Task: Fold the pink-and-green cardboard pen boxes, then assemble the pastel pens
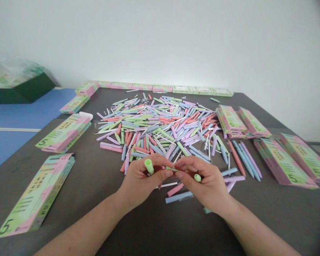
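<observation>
Both my hands meet low over the near edge of a pile of pastel pen parts (160, 124). My left hand (138, 181) is closed around a light green pen tube (149, 166), whose hollow end sticks up beside the index finger. A light green pen piece (197, 177) with a rounded end shows between the thumb and fingers of my right hand (208, 181). Thumbs and fingertips of both hands pinch a small green part (171, 169) where they touch; most of it is hidden. Below the hands lie a blue tube (178, 197) and a pink tube (175, 190).
Pen boxes marked 5 stand at the left (34, 195) and right (288, 163). A row of boxes (162, 88) lines the table's back edge. Several pens (246, 160) lie side by side at right. A dark green bin (24, 87) holds plastic bags on a blue surface.
</observation>
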Action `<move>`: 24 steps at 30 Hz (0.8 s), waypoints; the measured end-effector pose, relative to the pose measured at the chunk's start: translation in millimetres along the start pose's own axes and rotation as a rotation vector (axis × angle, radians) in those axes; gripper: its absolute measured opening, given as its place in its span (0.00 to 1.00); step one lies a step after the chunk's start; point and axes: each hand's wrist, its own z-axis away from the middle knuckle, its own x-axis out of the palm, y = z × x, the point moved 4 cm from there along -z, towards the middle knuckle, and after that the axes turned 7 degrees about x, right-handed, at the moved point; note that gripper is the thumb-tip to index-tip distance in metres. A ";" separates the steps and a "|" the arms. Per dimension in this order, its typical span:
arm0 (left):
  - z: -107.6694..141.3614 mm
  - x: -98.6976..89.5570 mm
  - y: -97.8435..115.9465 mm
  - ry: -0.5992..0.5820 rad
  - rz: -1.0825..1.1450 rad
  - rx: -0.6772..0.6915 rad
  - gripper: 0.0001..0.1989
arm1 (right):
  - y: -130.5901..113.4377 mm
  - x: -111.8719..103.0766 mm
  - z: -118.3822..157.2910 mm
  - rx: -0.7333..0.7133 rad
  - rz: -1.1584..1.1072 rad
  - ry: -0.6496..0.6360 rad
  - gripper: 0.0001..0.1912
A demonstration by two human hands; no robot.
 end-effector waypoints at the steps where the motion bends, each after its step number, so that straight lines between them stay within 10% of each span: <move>1: 0.1 0.3 0.6 0.003 -0.013 0.017 0.06 | 0.7 0.4 -0.1 -0.002 0.023 0.008 0.06; 13: 1.6 3.9 -3.9 -0.066 -0.083 0.025 0.10 | 8.3 7.6 -1.9 0.045 0.045 -0.063 0.07; 24: 2.7 17.4 -19.9 -0.210 0.631 -0.303 0.15 | 22.9 -3.2 -9.6 0.199 -0.381 -0.020 0.12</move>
